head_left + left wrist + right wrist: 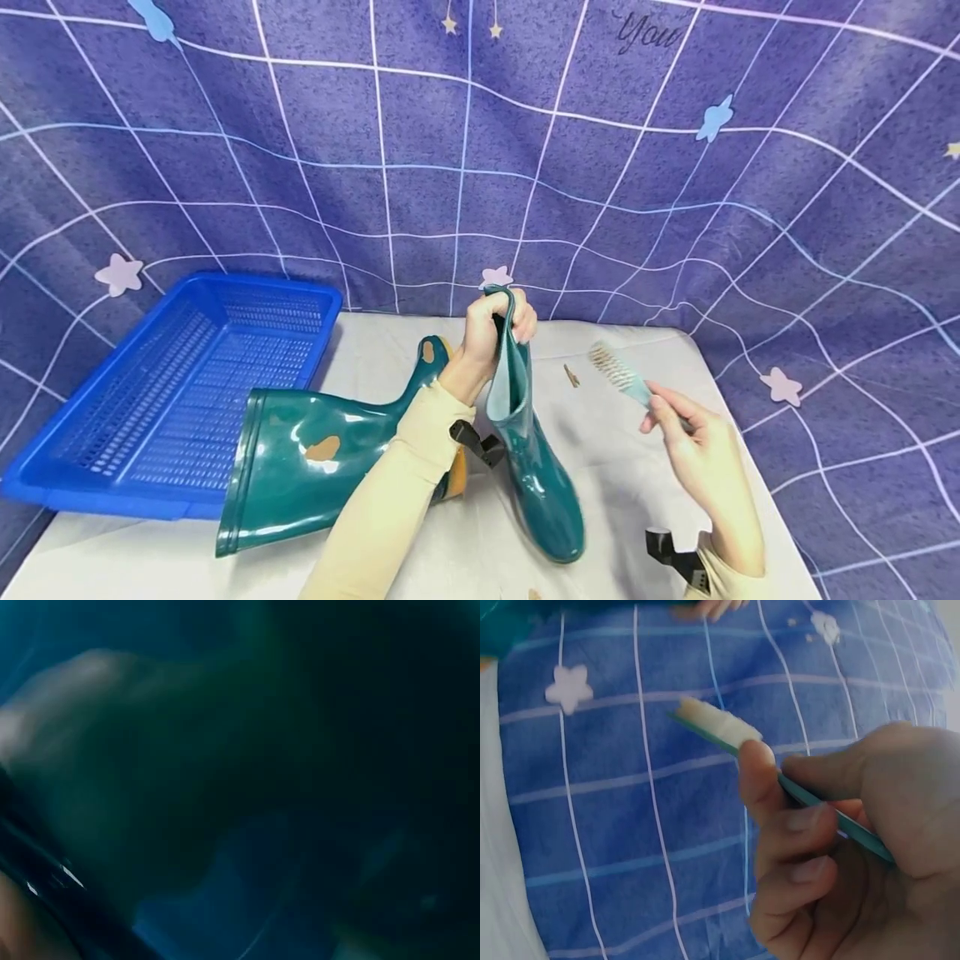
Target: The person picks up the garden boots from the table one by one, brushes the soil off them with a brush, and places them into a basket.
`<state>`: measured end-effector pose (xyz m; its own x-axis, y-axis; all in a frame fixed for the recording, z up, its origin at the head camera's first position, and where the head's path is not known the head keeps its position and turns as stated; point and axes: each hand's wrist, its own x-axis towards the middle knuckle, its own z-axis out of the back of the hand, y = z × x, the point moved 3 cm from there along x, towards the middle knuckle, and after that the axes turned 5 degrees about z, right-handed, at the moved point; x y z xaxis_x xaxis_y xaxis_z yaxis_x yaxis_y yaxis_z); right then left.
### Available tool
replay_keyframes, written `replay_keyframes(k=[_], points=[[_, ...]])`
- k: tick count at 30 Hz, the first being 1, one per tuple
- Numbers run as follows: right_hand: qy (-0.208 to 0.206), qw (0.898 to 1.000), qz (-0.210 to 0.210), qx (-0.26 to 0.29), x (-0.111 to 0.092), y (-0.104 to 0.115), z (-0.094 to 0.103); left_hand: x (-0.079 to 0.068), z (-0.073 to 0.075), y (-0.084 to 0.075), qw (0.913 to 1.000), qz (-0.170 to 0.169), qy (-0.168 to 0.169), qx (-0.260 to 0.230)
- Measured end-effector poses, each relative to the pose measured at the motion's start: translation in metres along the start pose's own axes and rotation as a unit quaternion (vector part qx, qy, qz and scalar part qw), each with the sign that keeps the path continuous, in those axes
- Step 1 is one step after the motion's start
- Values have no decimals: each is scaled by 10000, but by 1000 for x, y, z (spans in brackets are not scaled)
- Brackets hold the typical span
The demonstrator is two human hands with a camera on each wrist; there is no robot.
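A green rubber boot [543,492] is gripped at the top of its shaft by my left hand [483,333], with the opening facing me and the toe pointing down toward the near side. To the right, my right hand [693,433] pinches a light-green brush [622,375] by its handle, bristles up and apart from the boot. The bristles look brownish in the head view. A second green boot [345,442] lies on its side under my left forearm, with brown smears [322,448] on its shaft and a yellow-edged sole. Dark green blur fills most of the left wrist view.
A blue plastic basket [300,333] stands at the left. Small brown bits [572,376] lie on the white tabletop [622,450] between the held boot and the brush. Behind the table hangs a purple-blue curtain [420,183] with a grid and stars.
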<state>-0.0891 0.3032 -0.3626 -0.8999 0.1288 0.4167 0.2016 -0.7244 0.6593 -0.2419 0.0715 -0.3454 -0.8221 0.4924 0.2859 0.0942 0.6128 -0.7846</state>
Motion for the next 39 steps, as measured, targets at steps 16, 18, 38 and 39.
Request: replay_keyframes(k=[16,18,38,39], points=[[918,9908,965,250,-8,39,-42,-33,22,-1,9347,1838,-1456,2672],[904,9893,1120,246,-9,42,-45,-47,15,-11,9257,1874,-1415,2965],[1732,9623,2009,595,-21,69,-87,-148,46,-42,9758,1775,-1222,367],[1775,9612,2017,624,-22,69,-88,-153,48,-43,9786,1700,-1148,143]])
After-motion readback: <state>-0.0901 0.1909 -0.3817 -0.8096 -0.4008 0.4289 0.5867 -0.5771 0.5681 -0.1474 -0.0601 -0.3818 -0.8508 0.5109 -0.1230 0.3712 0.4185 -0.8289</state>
